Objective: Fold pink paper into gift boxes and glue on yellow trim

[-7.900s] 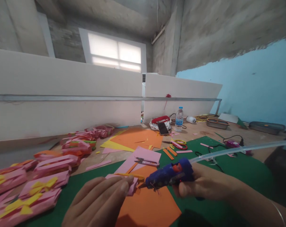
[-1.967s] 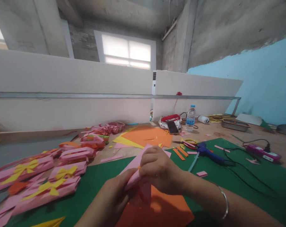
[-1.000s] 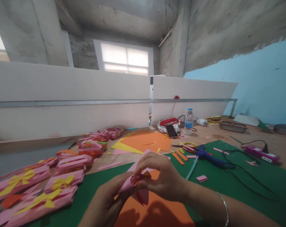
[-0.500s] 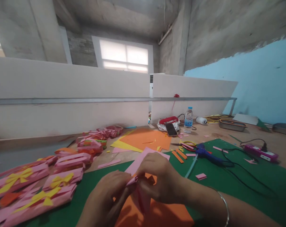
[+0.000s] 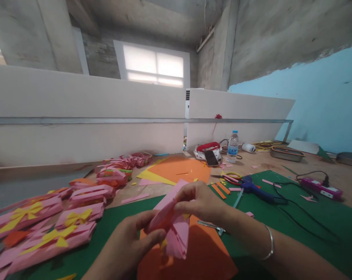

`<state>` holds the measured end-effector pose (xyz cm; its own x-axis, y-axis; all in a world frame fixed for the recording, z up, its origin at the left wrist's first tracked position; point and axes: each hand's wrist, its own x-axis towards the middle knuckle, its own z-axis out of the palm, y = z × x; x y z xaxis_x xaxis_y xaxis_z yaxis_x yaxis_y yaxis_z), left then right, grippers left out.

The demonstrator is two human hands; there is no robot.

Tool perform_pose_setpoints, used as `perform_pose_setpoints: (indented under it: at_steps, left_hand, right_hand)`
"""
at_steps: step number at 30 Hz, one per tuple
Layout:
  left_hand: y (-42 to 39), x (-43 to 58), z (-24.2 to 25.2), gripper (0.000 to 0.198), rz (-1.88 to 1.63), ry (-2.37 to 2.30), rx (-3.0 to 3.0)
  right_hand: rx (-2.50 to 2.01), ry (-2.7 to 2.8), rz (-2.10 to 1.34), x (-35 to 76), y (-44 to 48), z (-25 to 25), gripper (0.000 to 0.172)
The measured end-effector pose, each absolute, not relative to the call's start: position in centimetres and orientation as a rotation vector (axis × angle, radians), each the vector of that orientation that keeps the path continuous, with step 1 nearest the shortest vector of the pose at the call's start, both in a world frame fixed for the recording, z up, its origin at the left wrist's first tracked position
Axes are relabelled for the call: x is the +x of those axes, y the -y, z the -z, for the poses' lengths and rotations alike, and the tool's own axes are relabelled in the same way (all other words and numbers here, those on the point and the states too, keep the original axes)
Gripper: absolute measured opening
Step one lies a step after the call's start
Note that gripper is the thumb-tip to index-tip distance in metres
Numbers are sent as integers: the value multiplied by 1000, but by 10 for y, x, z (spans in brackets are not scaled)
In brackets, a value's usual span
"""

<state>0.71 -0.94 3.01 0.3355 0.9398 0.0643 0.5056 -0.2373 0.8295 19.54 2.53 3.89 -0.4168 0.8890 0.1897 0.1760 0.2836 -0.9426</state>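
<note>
A folded pink paper piece (image 5: 178, 238), with orange and a little yellow showing inside its folds, is held between my two hands above an orange paper sheet (image 5: 205, 256). My left hand (image 5: 132, 239) grips its left side, thumb in front and fingers behind. At its upper right edge, my right hand (image 5: 197, 202) pinches the paper. Partly hidden under my right wrist lies a thin metal tool (image 5: 209, 225) whose kind I cannot make out. A green cutting mat (image 5: 117, 221) is spread beneath the orange sheet.
Several pink paper bags with yellow bows (image 5: 56, 235) lie at left. Orange and yellow sheets (image 5: 178, 169) are at the back. To the right are scissors (image 5: 232, 178), a blue glue gun (image 5: 256, 189) with its cord, a purple power strip (image 5: 320, 188), a phone (image 5: 211, 158) and a water bottle (image 5: 232, 147).
The pink paper has been turned and opened out, showing more of its folds. My left hand shifted slightly left and down; my right hand rose a little. The metal tool now shows.
</note>
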Motion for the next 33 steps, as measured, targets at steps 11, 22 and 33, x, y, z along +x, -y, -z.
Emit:
perform_pose_setpoints:
  at_steps: [11,22,33]
  left_hand:
    - [10,10,-23,16,-596,-1092,1701]
    - [11,4,-6,44,-799,-1523,2318]
    - [10,11,-19,37,-809,-1734,2109]
  right_hand:
    - [-1045,1864,-1061,188,-18,-38,12]
    - [-959,1872,-1277,191,-35,-21,38]
    - [-1167,1868,-1085,183,-18,-24,70]
